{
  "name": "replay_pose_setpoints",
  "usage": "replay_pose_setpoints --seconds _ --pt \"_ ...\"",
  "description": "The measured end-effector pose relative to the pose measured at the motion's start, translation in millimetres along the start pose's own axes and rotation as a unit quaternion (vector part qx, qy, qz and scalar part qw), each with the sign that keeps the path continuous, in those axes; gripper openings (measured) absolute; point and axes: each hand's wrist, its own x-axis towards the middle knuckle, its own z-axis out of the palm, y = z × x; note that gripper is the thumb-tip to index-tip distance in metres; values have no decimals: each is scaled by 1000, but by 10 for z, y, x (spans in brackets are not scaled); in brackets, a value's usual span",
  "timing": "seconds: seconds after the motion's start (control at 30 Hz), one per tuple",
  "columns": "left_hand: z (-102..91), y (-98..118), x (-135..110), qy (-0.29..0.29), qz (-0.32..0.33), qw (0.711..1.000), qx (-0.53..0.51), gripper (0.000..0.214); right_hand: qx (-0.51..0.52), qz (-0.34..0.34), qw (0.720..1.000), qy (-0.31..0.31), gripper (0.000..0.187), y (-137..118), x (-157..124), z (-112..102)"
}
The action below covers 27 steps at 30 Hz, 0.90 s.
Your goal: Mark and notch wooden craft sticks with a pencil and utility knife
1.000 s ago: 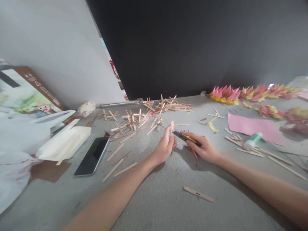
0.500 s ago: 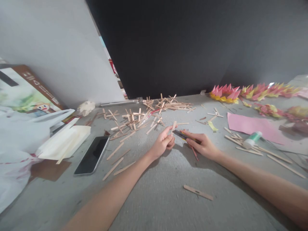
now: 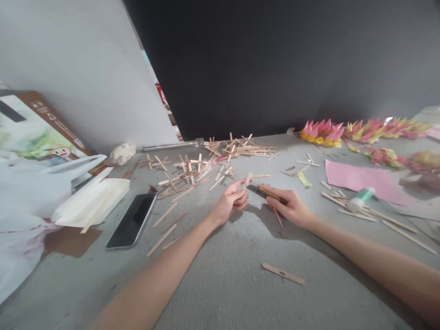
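Observation:
My left hand is closed on a short wooden craft stick, which sticks up at a tilt between its fingers. In my right hand is a dark and yellow utility knife, its blade end against or very close to the stick. Just below the knife a reddish pencil-like stick lies on the grey table. Nearer to me lies a single craft stick with a slot cut in its middle.
Loose and crossed craft sticks pile up at the back. On the left are a phone, a paper tray and a plastic bag. To the right lie pink paper, a glue stick and folded paper pieces.
Both hands stay almost in place, with the knife still at the craft stick. My left hand and the stick have shifted very slightly left.

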Motion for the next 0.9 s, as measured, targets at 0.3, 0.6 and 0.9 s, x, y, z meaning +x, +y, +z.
replay_pose_setpoints --seconds 0.3,0.6,0.9 --pt "37 -110 51 92 36 994 48 42 -91 -65 991 74 44 -15 42 14" --pt "50 -115 69 145 41 985 86 39 -118 -92 984 93 41 -38 24 9" --pt "45 -137 69 100 25 993 66 33 -206 -132 963 113 43 47 -1 90"
